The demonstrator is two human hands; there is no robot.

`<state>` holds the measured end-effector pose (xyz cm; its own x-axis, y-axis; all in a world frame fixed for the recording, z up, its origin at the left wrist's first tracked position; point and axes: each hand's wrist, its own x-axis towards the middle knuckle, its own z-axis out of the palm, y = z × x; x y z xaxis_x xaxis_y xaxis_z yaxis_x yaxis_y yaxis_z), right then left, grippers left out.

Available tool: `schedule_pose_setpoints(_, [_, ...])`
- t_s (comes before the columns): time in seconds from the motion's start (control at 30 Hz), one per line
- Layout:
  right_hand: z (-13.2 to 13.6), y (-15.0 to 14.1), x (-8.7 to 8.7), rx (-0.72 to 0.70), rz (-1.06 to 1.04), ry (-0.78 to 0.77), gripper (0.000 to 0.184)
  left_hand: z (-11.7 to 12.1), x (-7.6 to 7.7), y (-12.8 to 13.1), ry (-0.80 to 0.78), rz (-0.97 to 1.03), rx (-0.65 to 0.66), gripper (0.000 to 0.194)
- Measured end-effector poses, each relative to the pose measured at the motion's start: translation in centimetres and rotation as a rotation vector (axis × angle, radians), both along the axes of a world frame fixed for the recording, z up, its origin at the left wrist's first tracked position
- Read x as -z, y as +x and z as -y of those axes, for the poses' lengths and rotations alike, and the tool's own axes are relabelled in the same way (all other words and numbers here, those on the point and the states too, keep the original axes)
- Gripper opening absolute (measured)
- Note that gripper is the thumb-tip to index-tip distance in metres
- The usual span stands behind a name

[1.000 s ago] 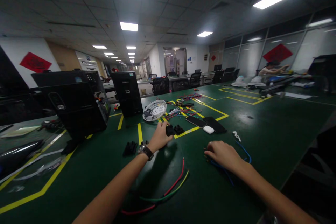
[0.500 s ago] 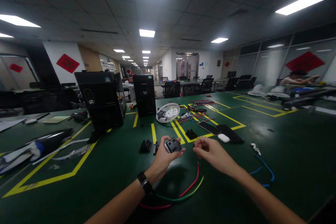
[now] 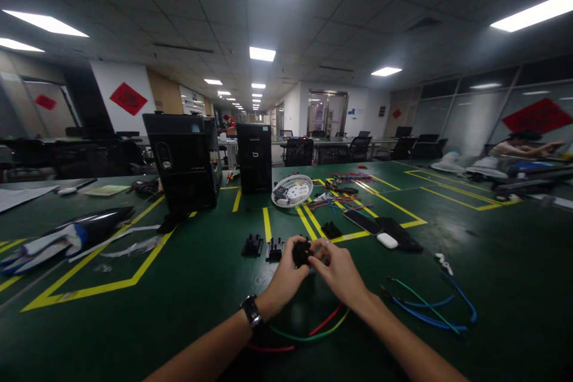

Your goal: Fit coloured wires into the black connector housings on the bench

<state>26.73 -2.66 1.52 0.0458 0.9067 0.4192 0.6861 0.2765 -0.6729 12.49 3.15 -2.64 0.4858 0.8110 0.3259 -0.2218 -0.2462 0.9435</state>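
My left hand (image 3: 289, 274) is closed around a small black plastic electrical block (image 3: 302, 252), holding it above the table. From the right, my right hand (image 3: 338, 268) meets the block with pinched fingertips; whatever small thing they may grip is hidden. Just left of the hands, two similar black blocks (image 3: 252, 245) lie side by side on the green table. Another dark block (image 3: 331, 229) rests behind my hands. Below my wrists are a red wire (image 3: 326, 319) and a green-yellow wire (image 3: 308, 338).
Blue wires (image 3: 425, 313) lie on the right, near white earbuds (image 3: 444, 264). A phone (image 3: 362, 222), a white case (image 3: 387, 240) and a white basket (image 3: 292, 191) are farther back. Two black computer cases (image 3: 181, 161) stand back left. A person (image 3: 521, 146) sits far right.
My right hand has moved left, bringing its fingertips onto the block in my left hand. The block has turned. The view has shifted slightly, showing more blue wire and a green wire on the right.
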Motion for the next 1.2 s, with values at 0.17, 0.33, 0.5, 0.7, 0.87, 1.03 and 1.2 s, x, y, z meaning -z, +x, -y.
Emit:
schedule_pose_setpoints(0.17, [0.4,-0.2,0.0,0.01,0.018,0.021,0.008,0.1,-0.2,-0.3,0.081,-0.079,-0.007,0.044])
schedule_pose_setpoints(0.33, [0.2,-0.7,0.2,-0.021,-0.264,-0.092,0.014,0.7,-1.0,-0.8,0.216,-0.199,-0.052,0.031])
schedule_pose_setpoints(0.5, [0.0,-0.7,0.7,-0.02,-0.438,-0.195,0.014,1.1,-1.4,-1.2,0.358,-0.257,-0.016,0.033])
schedule_pose_setpoints(0.7, [0.0,-0.5,0.9,-0.045,-0.495,-0.235,0.016,1.7,-1.3,-1.6,0.421,-0.372,-0.024,0.041])
schedule_pose_setpoints(0.87, [0.2,-0.7,0.0,-0.134,-0.509,-0.296,0.022,1.0,-2.0,-1.7,0.335,-0.26,-0.098,0.049])
schedule_pose_setpoints(1.03, [1.1,-1.4,0.0,-0.119,-0.262,-0.125,0.03,0.4,-2.6,-1.6,0.123,-0.055,-0.252,0.047])
schedule_pose_setpoints(1.2, [1.8,-1.2,-1.6,-0.18,-0.07,-0.104,0.028,0.7,-2.5,-1.7,0.055,-0.012,-0.211,0.048])
